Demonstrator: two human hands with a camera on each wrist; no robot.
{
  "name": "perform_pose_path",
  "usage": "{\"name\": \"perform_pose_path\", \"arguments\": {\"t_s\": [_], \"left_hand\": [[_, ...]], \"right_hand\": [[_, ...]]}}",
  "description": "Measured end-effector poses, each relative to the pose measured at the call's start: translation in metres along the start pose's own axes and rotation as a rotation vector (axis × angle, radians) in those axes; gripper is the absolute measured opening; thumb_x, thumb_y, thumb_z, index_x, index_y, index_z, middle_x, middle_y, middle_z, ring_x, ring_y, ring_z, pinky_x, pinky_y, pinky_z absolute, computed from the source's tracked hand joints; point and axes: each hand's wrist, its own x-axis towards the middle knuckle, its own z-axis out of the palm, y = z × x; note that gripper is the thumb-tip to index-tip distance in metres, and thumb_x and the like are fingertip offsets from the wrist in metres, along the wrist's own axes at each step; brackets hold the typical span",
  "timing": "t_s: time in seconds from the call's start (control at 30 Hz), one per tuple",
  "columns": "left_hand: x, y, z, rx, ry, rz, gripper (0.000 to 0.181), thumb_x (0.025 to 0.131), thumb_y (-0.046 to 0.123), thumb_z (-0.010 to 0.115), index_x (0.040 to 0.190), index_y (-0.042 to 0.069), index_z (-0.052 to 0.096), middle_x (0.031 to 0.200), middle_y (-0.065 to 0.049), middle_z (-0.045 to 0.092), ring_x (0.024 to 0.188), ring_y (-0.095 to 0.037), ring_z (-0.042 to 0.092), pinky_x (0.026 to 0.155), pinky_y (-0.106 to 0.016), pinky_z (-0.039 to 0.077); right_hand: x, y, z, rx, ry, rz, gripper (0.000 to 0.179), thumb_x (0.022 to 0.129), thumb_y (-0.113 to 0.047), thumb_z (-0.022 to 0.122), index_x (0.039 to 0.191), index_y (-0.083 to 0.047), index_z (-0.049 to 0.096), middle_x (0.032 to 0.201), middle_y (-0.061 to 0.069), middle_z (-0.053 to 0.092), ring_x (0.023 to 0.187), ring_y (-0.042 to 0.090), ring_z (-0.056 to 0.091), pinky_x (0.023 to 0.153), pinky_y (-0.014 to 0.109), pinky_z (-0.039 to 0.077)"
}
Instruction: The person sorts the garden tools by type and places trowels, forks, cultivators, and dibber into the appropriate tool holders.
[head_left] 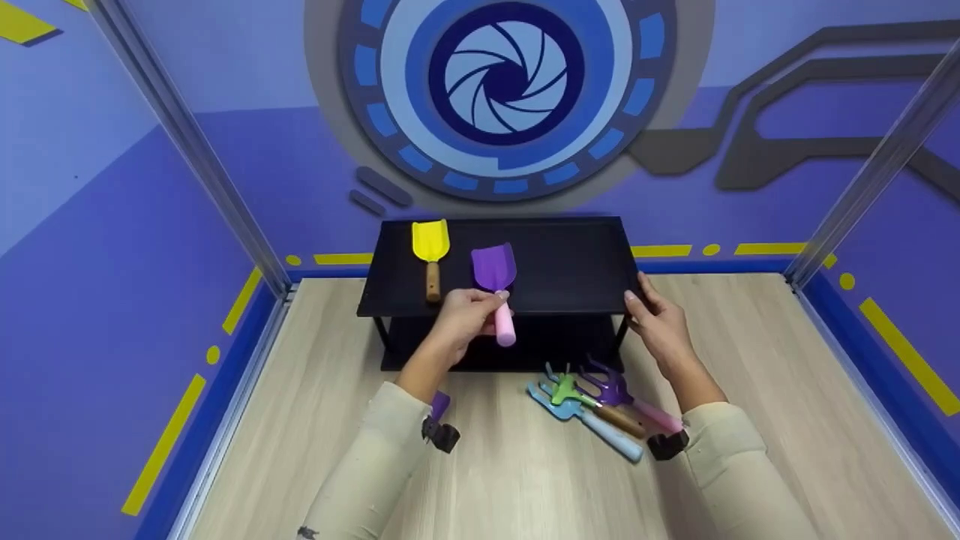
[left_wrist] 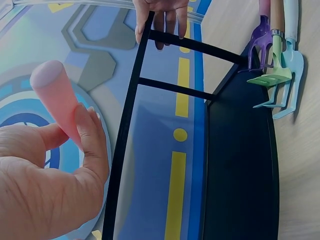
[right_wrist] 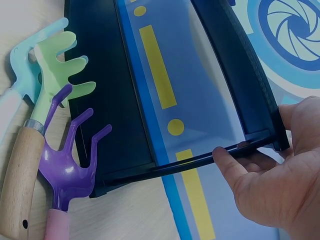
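My left hand pinches the pink handle of a purple toy shovel between thumb and fingers. The shovel's scoop points away over the top tier of a black two-tier shelf. A yellow shovel with a wooden handle lies at the left of that tier. At the shelf's right end, my right hand grips the upper tier's corner; in the right wrist view its fingers curl under the edge. In the left wrist view the pink handle shows, while the scoop is hidden.
In front of the shelf's right side lie a light-blue hand fork, a green rake with a wooden handle and a purple rake with a pink handle, overlapping. A purple piece shows partly behind my left sleeve. Patterned walls enclose the wooden table.
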Motion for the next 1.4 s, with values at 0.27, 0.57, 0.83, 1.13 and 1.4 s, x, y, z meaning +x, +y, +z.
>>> {"name": "perform_pose_path", "arguments": {"t_s": [0.27,0.57,0.83,1.13,1.4], "left_hand": [[0.007,0.002,0.002,-0.011,0.000,-0.034,0.028,0.106,0.022,0.069,0.113,-0.005,0.070,0.095,-0.007,0.069,0.081,-0.014,0.068,0.073,-0.023,0.063],[0.015,0.007,0.007,-0.036,0.019,-0.082,0.029,0.106,0.023,0.070,0.114,-0.005,0.069,0.096,-0.007,0.070,0.082,-0.015,0.067,0.073,-0.023,0.062],[0.017,0.008,0.007,-0.025,0.029,-0.093,0.028,0.105,0.024,0.070,0.110,-0.004,0.071,0.091,-0.006,0.069,0.077,-0.014,0.067,0.071,-0.021,0.062],[0.021,0.009,0.009,-0.066,0.024,-0.084,0.020,0.103,0.015,0.073,0.102,-0.005,0.069,0.087,-0.005,0.068,0.077,-0.013,0.068,0.071,-0.024,0.064],[0.022,0.011,0.010,-0.062,0.029,-0.083,0.017,0.101,0.013,0.074,0.102,-0.004,0.070,0.090,-0.005,0.069,0.080,-0.014,0.068,0.075,-0.025,0.064]], "right_hand": [[-0.001,0.000,0.000,-0.004,-0.005,-0.001,0.064,0.114,-0.035,0.048,0.170,-0.031,0.016,0.180,0.005,0.009,0.165,0.031,0.024,0.130,0.050,0.033],[0.000,0.000,0.000,-0.006,0.001,0.001,0.065,0.114,-0.035,0.048,0.170,-0.028,0.017,0.180,0.007,0.011,0.165,0.031,0.025,0.129,0.050,0.035],[0.001,0.000,0.001,0.000,0.012,0.000,0.064,0.114,-0.034,0.049,0.170,-0.029,0.018,0.180,0.008,0.013,0.163,0.032,0.028,0.129,0.050,0.035],[0.002,0.000,0.000,0.008,0.016,0.004,0.064,0.114,-0.034,0.049,0.170,-0.027,0.018,0.179,0.008,0.013,0.163,0.032,0.028,0.128,0.051,0.035],[0.001,0.000,0.002,-0.012,0.012,-0.004,0.065,0.114,-0.035,0.050,0.170,-0.027,0.018,0.179,0.010,0.014,0.163,0.033,0.028,0.128,0.051,0.036]]}}
